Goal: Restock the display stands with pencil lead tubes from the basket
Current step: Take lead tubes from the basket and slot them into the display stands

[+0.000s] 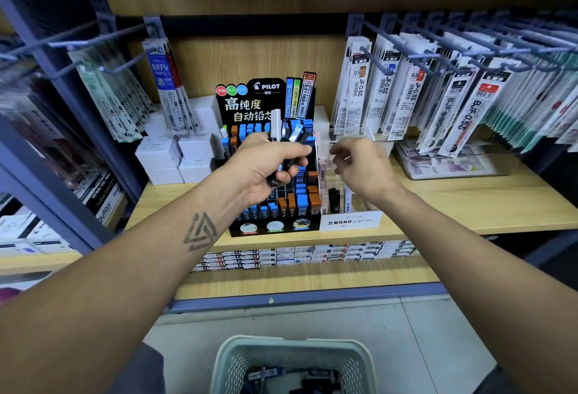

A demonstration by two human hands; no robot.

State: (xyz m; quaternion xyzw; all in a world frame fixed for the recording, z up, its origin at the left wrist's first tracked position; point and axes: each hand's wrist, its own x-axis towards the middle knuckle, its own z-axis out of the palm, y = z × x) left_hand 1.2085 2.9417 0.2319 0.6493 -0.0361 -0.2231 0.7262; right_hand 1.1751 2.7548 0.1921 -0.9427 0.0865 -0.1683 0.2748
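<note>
Stationery shop aisle, head view: pale wooden shelf (469, 206) at waist height, grey-blue pegboard hooks (406, 49) above it hung with packaged pen refills (463, 112), stacked white cardboard boxes (175, 155) at the shelf's left. Centre of shelf: one black tiered cardboard display stand (266, 96) with rows of blue, orange and black lead tubes standing upright in its slots; touching its right side, one clear acrylic display stand (350, 221) with a white front label, holding a few pink and black tubes. Left hand (266, 168), grip closed around a bundle of slim pencil lead tubes (289, 132), at least five showing, white, blue and black; exact count hidden by the fingers. Bundle's long axis near upright, tops fanned away from the person, held just over the black stand's upper tiers. Right hand (362, 165), fingers loosely curled, holding nothing visible, hovers over the acrylic stand, just right of the bundle. Judgement: the right hand is nearer to draw the next tube leftward from the bundle and drop it end-first into a slot. One pale green perforated plastic basket (294, 356) on the floor below, more tubes inside, uncountable.
</note>
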